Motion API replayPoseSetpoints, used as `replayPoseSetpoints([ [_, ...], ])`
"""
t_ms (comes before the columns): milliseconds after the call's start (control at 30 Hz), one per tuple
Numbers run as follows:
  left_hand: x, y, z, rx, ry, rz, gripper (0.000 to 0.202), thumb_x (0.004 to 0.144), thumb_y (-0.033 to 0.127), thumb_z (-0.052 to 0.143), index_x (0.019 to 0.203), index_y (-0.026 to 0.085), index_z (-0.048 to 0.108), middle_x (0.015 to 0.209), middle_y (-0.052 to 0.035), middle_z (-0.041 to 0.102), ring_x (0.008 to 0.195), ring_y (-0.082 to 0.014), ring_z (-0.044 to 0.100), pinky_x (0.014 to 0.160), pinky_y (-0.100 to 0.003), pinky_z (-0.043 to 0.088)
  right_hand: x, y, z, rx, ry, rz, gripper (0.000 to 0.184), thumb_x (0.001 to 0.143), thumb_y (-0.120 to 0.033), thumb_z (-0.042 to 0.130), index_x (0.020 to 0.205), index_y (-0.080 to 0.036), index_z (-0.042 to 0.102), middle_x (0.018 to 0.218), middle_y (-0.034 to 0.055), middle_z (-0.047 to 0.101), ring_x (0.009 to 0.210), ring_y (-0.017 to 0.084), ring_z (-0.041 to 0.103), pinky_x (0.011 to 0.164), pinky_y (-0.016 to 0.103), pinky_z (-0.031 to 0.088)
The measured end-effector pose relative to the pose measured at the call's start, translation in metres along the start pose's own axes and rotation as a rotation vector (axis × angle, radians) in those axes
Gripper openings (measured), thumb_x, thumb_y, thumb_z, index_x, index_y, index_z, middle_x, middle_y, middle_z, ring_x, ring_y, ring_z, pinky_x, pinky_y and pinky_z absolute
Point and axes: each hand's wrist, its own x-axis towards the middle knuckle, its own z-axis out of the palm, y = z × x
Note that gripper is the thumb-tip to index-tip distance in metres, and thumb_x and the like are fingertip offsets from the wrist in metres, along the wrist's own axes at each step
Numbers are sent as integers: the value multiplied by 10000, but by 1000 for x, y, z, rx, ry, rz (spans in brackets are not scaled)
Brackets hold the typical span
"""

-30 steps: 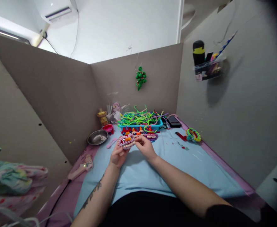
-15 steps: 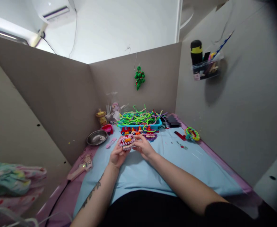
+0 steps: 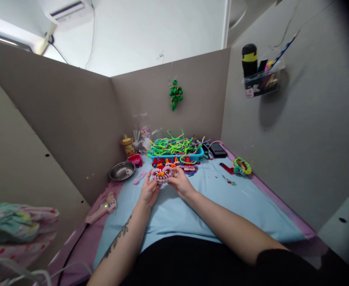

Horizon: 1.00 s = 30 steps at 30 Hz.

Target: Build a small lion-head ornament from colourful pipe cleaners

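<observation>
The pipe-cleaner piece, a small pink fuzzy face with orange and red in it, is held between both hands just above the blue-covered worktop, in front of the blue basket of loose pipe cleaners. It looks very light and soft, with a wire core that would likely bend under a squeeze, so its outer rim seems the place to hold rather than the small raised details. The left hand has its grip closed on the left edge, fingers pointing up. The right hand pinches the right edge between thumb and fingertips. Both forearms reach straight forward, wrists low over the cloth.
</observation>
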Motion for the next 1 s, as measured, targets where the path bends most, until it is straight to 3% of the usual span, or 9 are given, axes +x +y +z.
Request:
replayPoseSetpoints([
  [233, 1, -3, 3, -9, 62, 46, 509, 649, 142, 734, 1098, 217, 506, 923, -17, 642, 830, -129, 615, 785, -258, 456, 1, 5, 2, -44, -5, -28, 454, 532, -142, 656, 902, -225, 406, 723, -41, 623, 673, 148, 602, 624, 275, 463],
  [600, -2, 0, 2, -11, -8, -13, 634, 642, 104, 702, 1200, 270, 451, 1143, -41, 573, 981, -162, 580, 853, -305, 435, 4, 3, -3, 3, 64, -13, 422, 539, -140, 621, 893, -227, 408, 731, -39, 614, 669, 146, 602, 594, 267, 464],
  [867, -5, -2, 8, 47, 61, 27, 624, 628, 88, 709, 1177, 249, 459, 1062, -43, 600, 932, -162, 598, 809, -284, 456, 5, 4, -2, 9, 61, -11, 407, 552, -119, 612, 890, -226, 412, 728, -38, 616, 682, 152, 613, 622, 281, 469],
  [1000, -4, -5, 3, 72, 53, -48, 669, 574, 17, 686, 1158, 254, 460, 1117, -64, 582, 941, -194, 605, 797, -321, 466, 7, -3, -5, -81, 44, -110, 406, 578, -128, 609, 911, -226, 399, 756, -30, 617, 712, 150, 614, 665, 289, 474],
])
